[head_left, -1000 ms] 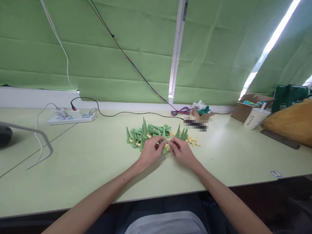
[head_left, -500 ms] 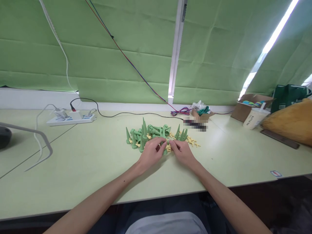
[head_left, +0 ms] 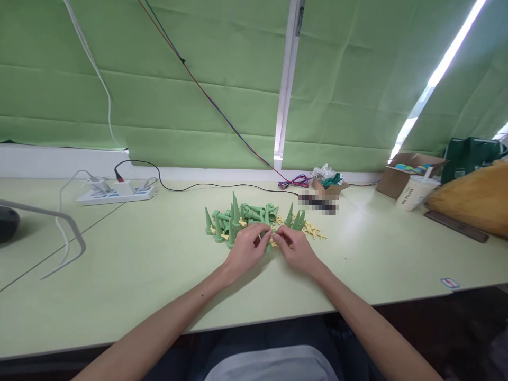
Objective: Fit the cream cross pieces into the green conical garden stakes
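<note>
My left hand (head_left: 249,245) is closed, thumb and fingers pinching a small green plastic piece that the fingertips mostly cover. My right hand (head_left: 297,250) meets it from the other side, its thumb and fingertips pressed together; whatever they grip is too small to make out. Around the hands stand pointed green plastic cones (head_left: 208,221), some with a little yellow piece at the base. Behind them lies a heap of green tubular parts (head_left: 254,212). Small yellow plastic pieces (head_left: 314,230) are scattered to the right, partly hidden by my right hand.
On the pale table (head_left: 159,275), a white power strip (head_left: 119,194) with cables sits at left. A small open carton (head_left: 328,188) stands at the back. At right are a cardboard box (head_left: 389,180), a cup with a straw (head_left: 416,193) and a yellow-brown bag (head_left: 472,198).
My right fingertips have shifted slightly left, closer to those of my left hand. The left hand and the parts around it look unmoved.
</note>
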Demonstrator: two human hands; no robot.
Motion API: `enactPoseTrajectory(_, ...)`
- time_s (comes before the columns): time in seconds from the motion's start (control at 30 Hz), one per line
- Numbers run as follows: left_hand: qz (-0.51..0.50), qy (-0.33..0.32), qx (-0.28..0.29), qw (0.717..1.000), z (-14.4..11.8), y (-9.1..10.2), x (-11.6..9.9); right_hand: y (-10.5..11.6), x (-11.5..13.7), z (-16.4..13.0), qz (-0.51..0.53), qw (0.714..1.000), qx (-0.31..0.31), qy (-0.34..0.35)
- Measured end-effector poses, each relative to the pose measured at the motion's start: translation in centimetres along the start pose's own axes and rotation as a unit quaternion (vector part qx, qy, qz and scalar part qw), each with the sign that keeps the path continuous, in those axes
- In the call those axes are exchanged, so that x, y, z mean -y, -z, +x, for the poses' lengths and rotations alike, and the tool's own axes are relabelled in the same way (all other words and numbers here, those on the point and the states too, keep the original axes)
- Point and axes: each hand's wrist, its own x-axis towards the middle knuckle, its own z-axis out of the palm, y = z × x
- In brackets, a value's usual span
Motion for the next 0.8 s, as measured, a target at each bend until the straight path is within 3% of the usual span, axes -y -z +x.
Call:
enactPoseTrajectory(0.33, -0.004, -0.022, 0.019, 1.000, -0.03, 0.14, -0.59, -0.26, -0.66, 0.00, -0.050, 0.999, 0.009, -0.014)
enactPoseTrajectory(0.57, 0.006, -0.012, -0.001, 1.000, 0.09, 0.04, -0.10, -0.12, -0.34, 0.03, -0.031, 0.999, 0.002, -0.023)
enactPoseTrajectory(0.8, 0.014, -0.008, -0.004, 1.000, 0.05, -0.04, 0.27, 0.05, 0.10, -0.13, -0.006, 0.999, 0.048, -0.018)
